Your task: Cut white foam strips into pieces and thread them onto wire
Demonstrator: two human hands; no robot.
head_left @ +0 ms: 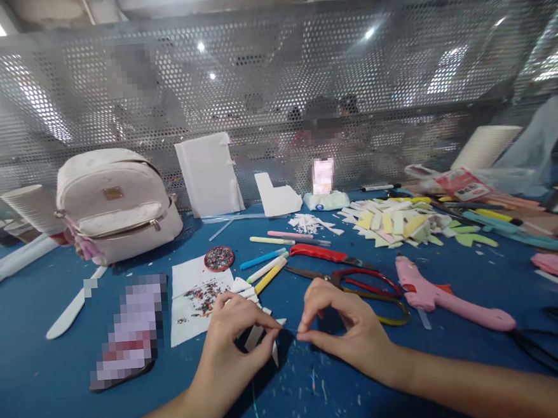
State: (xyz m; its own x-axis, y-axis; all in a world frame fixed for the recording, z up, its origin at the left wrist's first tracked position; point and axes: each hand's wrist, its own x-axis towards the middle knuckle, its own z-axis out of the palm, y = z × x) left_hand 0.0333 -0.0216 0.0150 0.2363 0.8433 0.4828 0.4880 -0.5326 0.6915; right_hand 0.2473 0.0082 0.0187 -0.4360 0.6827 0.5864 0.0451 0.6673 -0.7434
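Found left hand (235, 342) closed on white strips (255, 335), held low over blue table (42, 378), judged for steadiness. Noted right hand (351, 325) pinched thumb to forefinger beside strip tip; contents indiscernible. Logged scissors (355, 279), glue gun (438, 296) near, within reach.

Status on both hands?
Left hand pinching white piece. Right hand pinched shut beside it, contents unclear. Scissors just behind, glue gun right.

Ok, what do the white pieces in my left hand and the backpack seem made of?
White pieces: probably foam sheet or card, matte, stiff straight-cut edges. Backpack: looks like faux leather, smooth pale surface with soft sheen, metal-looking zip pull.
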